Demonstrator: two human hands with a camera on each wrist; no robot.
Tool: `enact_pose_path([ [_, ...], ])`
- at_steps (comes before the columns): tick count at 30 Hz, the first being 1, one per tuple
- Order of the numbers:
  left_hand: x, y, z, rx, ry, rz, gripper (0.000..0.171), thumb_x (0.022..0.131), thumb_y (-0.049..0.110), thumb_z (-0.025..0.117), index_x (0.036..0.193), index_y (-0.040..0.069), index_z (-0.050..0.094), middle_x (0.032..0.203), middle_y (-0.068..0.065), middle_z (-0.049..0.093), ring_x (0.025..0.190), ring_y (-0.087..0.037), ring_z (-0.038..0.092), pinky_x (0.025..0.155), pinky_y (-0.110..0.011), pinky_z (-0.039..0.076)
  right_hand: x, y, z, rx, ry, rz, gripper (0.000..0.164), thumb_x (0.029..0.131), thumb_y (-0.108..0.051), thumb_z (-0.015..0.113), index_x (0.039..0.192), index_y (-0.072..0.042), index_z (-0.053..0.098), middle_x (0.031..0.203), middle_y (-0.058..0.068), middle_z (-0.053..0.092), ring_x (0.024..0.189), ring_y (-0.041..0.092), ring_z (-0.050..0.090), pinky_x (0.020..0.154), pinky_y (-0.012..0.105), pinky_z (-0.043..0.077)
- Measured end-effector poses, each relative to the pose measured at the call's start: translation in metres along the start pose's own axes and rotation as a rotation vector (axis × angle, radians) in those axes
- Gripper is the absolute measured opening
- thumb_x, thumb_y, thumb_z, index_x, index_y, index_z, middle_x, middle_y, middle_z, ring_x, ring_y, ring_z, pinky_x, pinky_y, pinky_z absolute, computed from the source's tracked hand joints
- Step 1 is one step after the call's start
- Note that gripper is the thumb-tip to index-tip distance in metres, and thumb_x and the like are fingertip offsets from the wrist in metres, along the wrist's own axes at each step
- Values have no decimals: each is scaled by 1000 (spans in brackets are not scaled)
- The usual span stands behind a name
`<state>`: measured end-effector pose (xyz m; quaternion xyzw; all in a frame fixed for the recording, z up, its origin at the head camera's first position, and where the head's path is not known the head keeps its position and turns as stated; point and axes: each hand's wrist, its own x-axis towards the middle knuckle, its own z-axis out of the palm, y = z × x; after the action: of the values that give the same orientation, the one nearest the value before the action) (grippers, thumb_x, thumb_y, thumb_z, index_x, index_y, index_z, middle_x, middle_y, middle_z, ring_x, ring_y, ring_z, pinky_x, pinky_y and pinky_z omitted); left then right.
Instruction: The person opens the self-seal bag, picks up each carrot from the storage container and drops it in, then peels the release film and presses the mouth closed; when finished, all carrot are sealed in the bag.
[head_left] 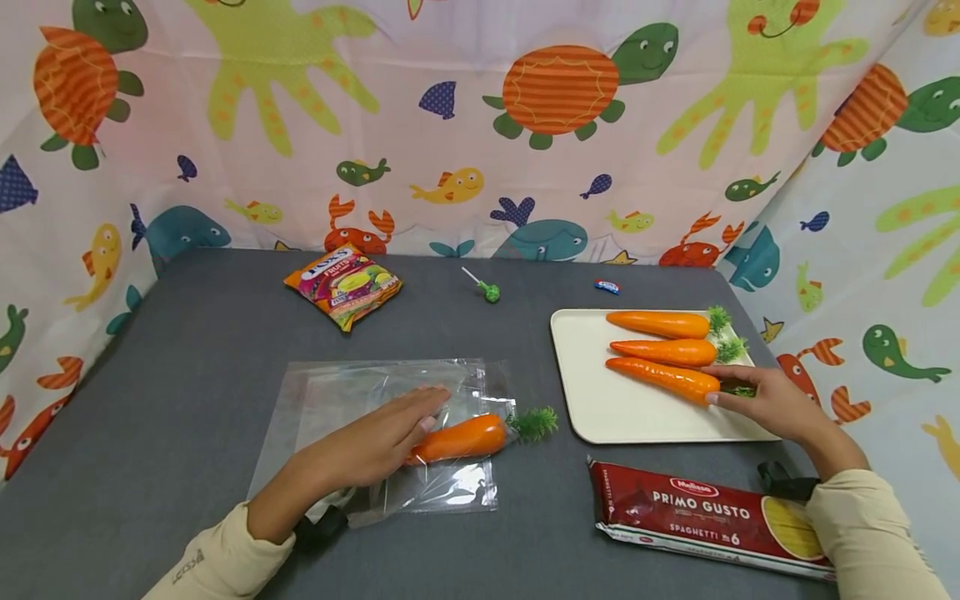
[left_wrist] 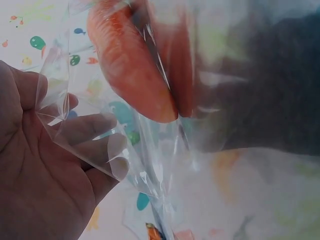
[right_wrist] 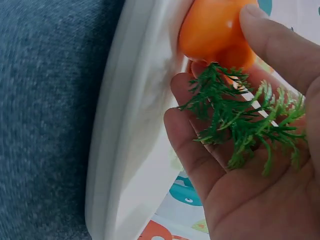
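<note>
My left hand (head_left: 386,437) lies over a clear plastic bag (head_left: 315,400), fingers fairly straight, thumb beside the orange carrot (head_left: 465,439) in it. That carrot's leafy top sticks out past the bag's right edge. In the left wrist view, clear film crosses the fingers of the left hand (left_wrist: 55,145), near the carrot's tip (left_wrist: 145,95). At the tray's right side my right hand (head_left: 772,400) pinches the thick end of the nearest carrot (head_left: 667,377). The right wrist view has the thumb on that carrot (right_wrist: 210,32), its green leaves (right_wrist: 240,120) against the palm.
Two more carrots (head_left: 660,323) lie on the cream tray (head_left: 585,400). A red spaghetti pack (head_left: 705,517) is in front of it, under the right forearm. Farther back are a candy bag (head_left: 345,283), a green lollipop (head_left: 491,292) and a small blue wrapped sweet (head_left: 607,287).
</note>
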<state>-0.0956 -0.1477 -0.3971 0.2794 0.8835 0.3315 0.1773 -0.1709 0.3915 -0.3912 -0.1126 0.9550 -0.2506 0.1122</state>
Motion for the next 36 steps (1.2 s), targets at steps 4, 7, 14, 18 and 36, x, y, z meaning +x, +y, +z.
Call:
enact_pose_path([
  [4,0,0,0,6,1,-9,54,108,34,34,155,10,25,159,-8,23,146,-27,15,116,-51,17,0,0,0,-10,4,-5,53,91,-30,71,132,2,58,122,26,60,94,29,52,66,24,51],
  [7,0,0,0,12,6,-6,53,108,33,34,155,10,25,159,-9,23,146,-28,15,115,-52,17,-1,-1,0,-21,10,-13,52,90,-30,72,130,2,60,119,25,62,90,27,51,63,23,50],
  [14,0,-1,0,8,21,11,51,108,31,34,154,9,27,158,-10,25,146,-28,17,115,-52,17,-2,-13,-1,-36,28,-43,51,89,-28,73,129,2,61,114,22,64,87,27,50,60,24,48],
  [18,0,-1,0,6,25,11,52,108,32,32,154,10,27,158,-9,25,146,-28,17,115,-52,17,-1,-25,-2,-43,49,-85,48,89,-26,73,126,3,63,109,17,66,85,25,52,62,24,50],
  [36,-1,0,2,17,26,33,56,107,39,30,154,8,27,159,-9,23,146,-28,17,116,-51,16,19,-78,4,43,-3,-167,46,90,-28,72,126,-1,64,108,9,67,91,24,55,69,25,53],
])
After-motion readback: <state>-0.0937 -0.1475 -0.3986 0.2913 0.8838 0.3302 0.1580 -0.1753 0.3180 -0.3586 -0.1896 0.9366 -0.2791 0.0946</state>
